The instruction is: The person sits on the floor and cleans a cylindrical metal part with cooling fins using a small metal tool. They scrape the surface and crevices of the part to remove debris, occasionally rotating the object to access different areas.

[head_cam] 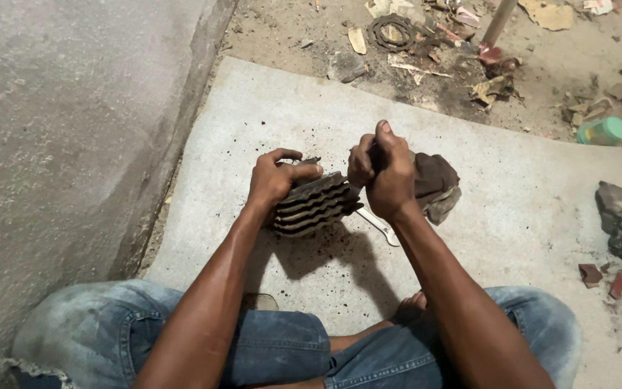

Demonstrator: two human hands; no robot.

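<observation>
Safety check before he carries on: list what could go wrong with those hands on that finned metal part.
The left hand grips the greasy finned cylinder bare; thin fin edges could cut or it could slip. The right hand presses a dark rag hard against it; a slip may jam knuckles into fins. A wrench lies underneath, where the part could drop.

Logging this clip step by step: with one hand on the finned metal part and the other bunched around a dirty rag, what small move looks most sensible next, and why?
Probably bring the rag down onto the finned metal part and wipe along its grimy fins. The left hand already steadies it against the concrete slab, while the right hand is fisted around the rag just beside the part's end, seemingly apart from the fins.
</observation>
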